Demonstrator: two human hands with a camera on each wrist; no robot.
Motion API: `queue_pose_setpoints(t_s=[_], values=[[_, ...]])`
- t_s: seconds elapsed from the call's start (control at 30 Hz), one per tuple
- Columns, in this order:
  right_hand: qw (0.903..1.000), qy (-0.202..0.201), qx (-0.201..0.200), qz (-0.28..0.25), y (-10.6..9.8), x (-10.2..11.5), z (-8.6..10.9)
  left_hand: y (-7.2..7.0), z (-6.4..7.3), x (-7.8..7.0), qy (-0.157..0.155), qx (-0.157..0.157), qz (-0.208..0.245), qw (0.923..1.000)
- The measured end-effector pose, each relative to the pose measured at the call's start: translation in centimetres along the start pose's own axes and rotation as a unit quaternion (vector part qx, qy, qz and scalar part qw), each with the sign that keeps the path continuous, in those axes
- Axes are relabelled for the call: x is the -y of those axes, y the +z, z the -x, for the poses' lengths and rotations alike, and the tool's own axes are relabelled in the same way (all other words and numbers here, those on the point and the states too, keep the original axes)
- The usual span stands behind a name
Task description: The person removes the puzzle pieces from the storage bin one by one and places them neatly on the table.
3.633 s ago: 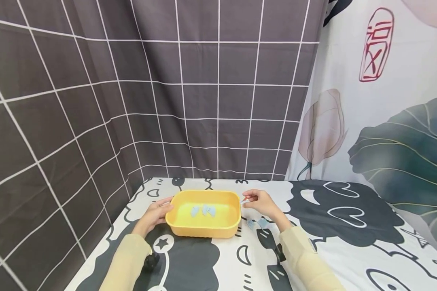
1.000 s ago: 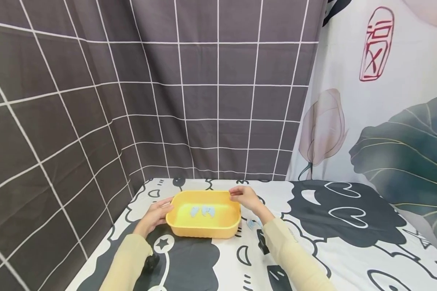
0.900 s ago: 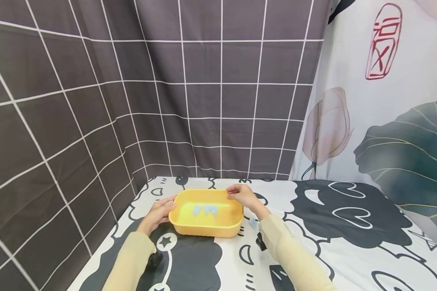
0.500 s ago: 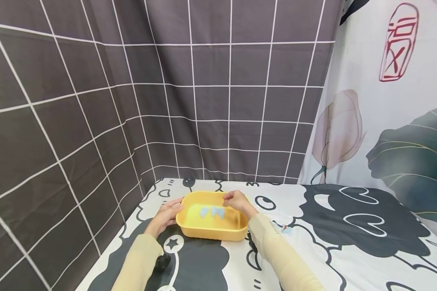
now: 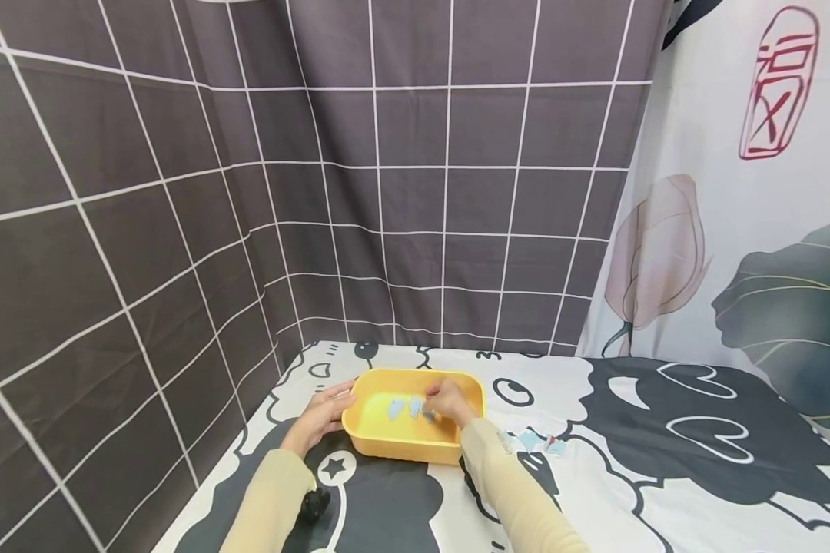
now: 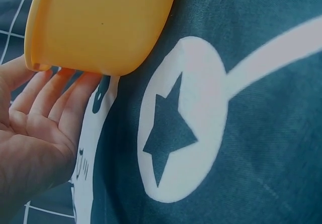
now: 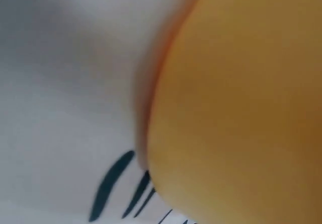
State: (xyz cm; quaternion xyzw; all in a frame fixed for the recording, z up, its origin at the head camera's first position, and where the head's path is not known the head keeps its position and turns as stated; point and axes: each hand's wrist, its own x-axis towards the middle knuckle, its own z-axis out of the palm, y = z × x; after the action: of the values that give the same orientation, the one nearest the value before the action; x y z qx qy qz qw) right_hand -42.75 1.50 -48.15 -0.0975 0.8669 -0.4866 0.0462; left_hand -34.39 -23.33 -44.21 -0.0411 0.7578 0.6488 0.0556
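Observation:
A yellow plastic basin (image 5: pixel 415 449) stands on the patterned cloth. Inside it lie several small flat light-blue pieces (image 5: pixel 396 408); their kind is too small to make out. My left hand (image 5: pixel 327 415) holds the basin's left end, thumb at the rim. In the left wrist view the fingers (image 6: pixel 63 95) reach beneath its outer side. My right hand (image 5: pixel 448 401) is down inside the basin, its fingertips pinched together at a small bluish piece (image 5: pixel 429 415). The right wrist view shows only the basin's blurred wall (image 7: pixel 236 108) and some cloth, with no fingers.
More small light-blue pieces (image 5: pixel 529 439), one with a red mark (image 5: pixel 552 444), lie on the cloth right of the basin, beside my right sleeve (image 5: pixel 505 484). A dark grid-patterned curtain (image 5: pixel 415 192) hangs behind, and a white floral curtain (image 5: pixel 664 253) at the right.
My right hand, earlier pinching something small with red outside the basin's right edge, has moved left over the rim and down to the pieces inside. The left hand stays on the basin; the view has shifted.

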Motion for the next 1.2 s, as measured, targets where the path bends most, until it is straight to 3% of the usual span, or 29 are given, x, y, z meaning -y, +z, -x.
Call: queue_pose_setpoints(t_s=[0.03,0.23,0.5,0.73,1.03,1.2], values=[[0.9998,0.02,-0.001,0.002,-0.4,1.5,1.3,0.0,-0.1,0.0,-0.002,-0.002,0.001,1.0],[0.9989,-0.018,0.0,0.042,-1.0,3.7,4.1,0.1,-0.2,0.0,-0.003,-0.009,0.004,0.9999],[0.9969,-0.033,0.015,0.07,-0.9,3.5,4.3,0.1,0.3,0.1,0.004,-0.003,-0.014,0.9999],[0.9988,-0.009,0.022,0.043,-0.8,3.6,4.6,0.2,0.2,0.0,0.007,-0.009,-0.005,0.9999],[0.9973,-0.028,0.007,0.068,-0.9,3.2,4.3,0.5,0.3,0.1,0.009,-0.015,-0.006,0.9998],[0.999,-0.021,0.008,0.038,-1.0,3.5,4.4,0.5,0.3,0.2,0.009,-0.022,-0.007,0.9997]])
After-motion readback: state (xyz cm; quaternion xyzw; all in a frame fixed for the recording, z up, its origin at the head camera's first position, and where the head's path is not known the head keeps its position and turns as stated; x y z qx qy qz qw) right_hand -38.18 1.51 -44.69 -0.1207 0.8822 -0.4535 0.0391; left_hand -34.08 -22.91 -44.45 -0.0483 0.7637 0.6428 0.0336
